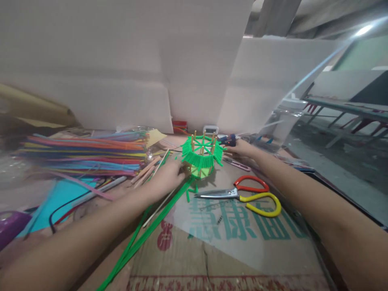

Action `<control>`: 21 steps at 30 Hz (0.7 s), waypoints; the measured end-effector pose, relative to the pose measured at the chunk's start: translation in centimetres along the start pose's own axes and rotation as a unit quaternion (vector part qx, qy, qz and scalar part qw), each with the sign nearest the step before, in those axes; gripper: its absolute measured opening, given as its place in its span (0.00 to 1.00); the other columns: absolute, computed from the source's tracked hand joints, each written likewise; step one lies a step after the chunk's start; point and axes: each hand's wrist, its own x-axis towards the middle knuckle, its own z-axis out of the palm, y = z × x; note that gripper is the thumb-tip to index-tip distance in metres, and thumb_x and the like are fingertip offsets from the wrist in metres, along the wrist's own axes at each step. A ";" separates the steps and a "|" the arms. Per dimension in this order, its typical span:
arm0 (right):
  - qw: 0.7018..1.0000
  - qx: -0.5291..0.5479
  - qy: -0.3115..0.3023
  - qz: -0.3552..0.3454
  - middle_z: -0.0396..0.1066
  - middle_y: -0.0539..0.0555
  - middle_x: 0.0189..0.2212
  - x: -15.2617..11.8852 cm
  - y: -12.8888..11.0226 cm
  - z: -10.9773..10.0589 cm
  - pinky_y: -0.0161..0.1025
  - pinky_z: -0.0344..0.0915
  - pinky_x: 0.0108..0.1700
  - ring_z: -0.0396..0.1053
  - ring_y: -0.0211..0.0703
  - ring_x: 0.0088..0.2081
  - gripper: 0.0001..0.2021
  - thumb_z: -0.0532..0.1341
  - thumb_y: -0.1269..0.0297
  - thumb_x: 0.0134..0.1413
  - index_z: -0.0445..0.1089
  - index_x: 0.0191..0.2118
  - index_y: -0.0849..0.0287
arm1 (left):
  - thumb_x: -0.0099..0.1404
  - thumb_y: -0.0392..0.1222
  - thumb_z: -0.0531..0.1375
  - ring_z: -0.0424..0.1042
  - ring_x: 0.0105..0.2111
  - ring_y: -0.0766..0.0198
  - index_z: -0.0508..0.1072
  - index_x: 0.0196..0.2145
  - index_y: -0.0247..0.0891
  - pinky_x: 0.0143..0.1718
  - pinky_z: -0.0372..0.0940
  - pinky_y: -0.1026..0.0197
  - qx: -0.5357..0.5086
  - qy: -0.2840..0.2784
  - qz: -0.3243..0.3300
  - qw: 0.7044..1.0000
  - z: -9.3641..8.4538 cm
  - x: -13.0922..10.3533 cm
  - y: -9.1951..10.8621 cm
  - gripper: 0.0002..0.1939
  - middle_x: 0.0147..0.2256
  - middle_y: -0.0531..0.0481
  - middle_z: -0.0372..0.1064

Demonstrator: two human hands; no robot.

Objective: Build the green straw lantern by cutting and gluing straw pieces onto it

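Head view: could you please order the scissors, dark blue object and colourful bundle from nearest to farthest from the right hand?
From the right hand:
1. Dark blue object: directly beside it.
2. Scissors: nearer the camera.
3. Colourful bundle: far across, left.

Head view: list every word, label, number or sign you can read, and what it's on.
"康", green, on the board; its neighbours are too unclear.
Red mark there: too blurred.
Black print there: too small.
White device: too small.
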 end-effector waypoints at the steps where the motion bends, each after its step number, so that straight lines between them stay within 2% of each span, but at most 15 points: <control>1: 1.000 -0.014 -0.002 -0.008 0.75 0.53 0.23 -0.3 0.0 -0.5 0.39 0.67 0.33 0.69 0.43 0.25 0.15 0.73 0.58 0.42 0.76 0.33 0.62 | 0.66 0.45 0.53 0.75 0.37 0.56 0.77 0.42 0.40 0.39 0.66 0.59 0.018 -0.023 0.002 1.000 -0.9 -0.1 0.0 0.15 0.38 0.47 0.78; 4: 0.997 -0.068 0.012 -0.031 0.78 0.58 0.36 -2.1 -0.1 -2.2 0.45 0.68 0.44 0.74 0.52 0.38 0.16 0.70 0.57 0.46 0.76 0.40 0.60 | 0.64 0.48 0.55 0.75 0.43 0.55 0.78 0.43 0.44 0.41 0.65 0.60 0.092 -0.045 -0.005 0.995 -3.6 -0.1 -0.1 0.15 0.43 0.49 0.78; 6: 0.993 -0.100 0.038 -0.040 0.77 0.62 0.43 -4.0 -0.1 -3.0 0.49 0.65 0.50 0.72 0.58 0.45 0.16 0.67 0.57 0.51 0.75 0.43 0.61 | 0.63 0.50 0.56 0.75 0.40 0.54 0.79 0.40 0.45 0.37 0.64 0.60 0.140 -0.089 -0.029 0.986 -4.7 -0.2 -0.1 0.15 0.41 0.49 0.79; 8: 0.987 -0.136 0.065 -0.053 0.76 0.63 0.46 -6.2 -0.2 -3.3 0.51 0.63 0.52 0.71 0.60 0.49 0.16 0.63 0.57 0.55 0.75 0.44 0.62 | 0.62 0.52 0.57 0.75 0.36 0.54 0.80 0.37 0.44 0.33 0.62 0.60 0.165 -0.136 -0.043 0.976 -5.1 -0.3 0.0 0.15 0.37 0.49 0.79; 10: 0.979 -0.169 0.084 -0.078 0.77 0.61 0.43 -8.3 -0.5 -3.1 0.49 0.65 0.48 0.72 0.56 0.45 0.13 0.60 0.58 0.57 0.75 0.42 0.61 | 0.62 0.54 0.56 0.75 0.35 0.55 0.80 0.35 0.44 0.32 0.61 0.60 0.162 -0.152 -0.038 0.974 -4.7 -0.4 0.2 0.16 0.34 0.48 0.78; 13: 0.973 -0.172 0.084 -0.132 0.77 0.57 0.38 -10.6 -1.1 -2.0 0.45 0.66 0.43 0.73 0.51 0.40 0.11 0.58 0.59 0.59 0.74 0.38 0.59 | 0.62 0.59 0.56 0.74 0.33 0.56 0.78 0.33 0.43 0.35 0.61 0.60 0.170 -0.136 -0.013 0.976 -3.3 -0.9 0.5 0.19 0.30 0.48 0.77; 16: 0.957 -0.181 0.069 -0.217 0.76 0.58 0.38 -11.7 -1.3 -0.8 0.46 0.66 0.45 0.72 0.51 0.41 0.10 0.57 0.60 0.60 0.73 0.38 0.60 | 0.64 0.56 0.54 0.73 0.30 0.56 0.77 0.29 0.41 0.37 0.61 0.58 0.217 -0.138 0.011 0.966 -2.7 -1.3 0.9 0.19 0.26 0.47 0.75; 18: 0.945 -0.199 0.051 -0.255 0.75 0.58 0.38 -12.1 -1.1 -0.2 0.46 0.65 0.46 0.71 0.50 0.42 0.10 0.56 0.61 0.61 0.72 0.38 0.60 | 0.63 0.51 0.54 0.72 0.28 0.57 0.76 0.28 0.40 0.33 0.60 0.59 0.228 -0.140 -0.006 0.964 -3.7 -1.4 1.1 0.16 0.26 0.47 0.75; 20: 0.941 -0.213 0.024 -0.260 0.75 0.57 0.37 -12.4 -0.9 0.3 0.45 0.65 0.45 0.71 0.49 0.41 0.09 0.56 0.62 0.63 0.71 0.38 0.59 | 0.60 0.49 0.55 0.72 0.26 0.58 0.75 0.28 0.39 0.27 0.57 0.61 0.216 -0.126 -0.060 0.966 -5.7 -1.4 1.2 0.14 0.27 0.47 0.76; 21: 0.943 -0.216 0.012 -0.254 0.75 0.56 0.37 -12.5 -0.8 0.5 0.44 0.65 0.43 0.71 0.48 0.40 0.10 0.55 0.62 0.63 0.71 0.38 0.59 | 0.61 0.51 0.54 0.71 0.25 0.58 0.75 0.28 0.39 0.25 0.56 0.61 0.208 -0.122 -0.086 0.967 -6.8 -1.3 1.1 0.15 0.26 0.47 0.75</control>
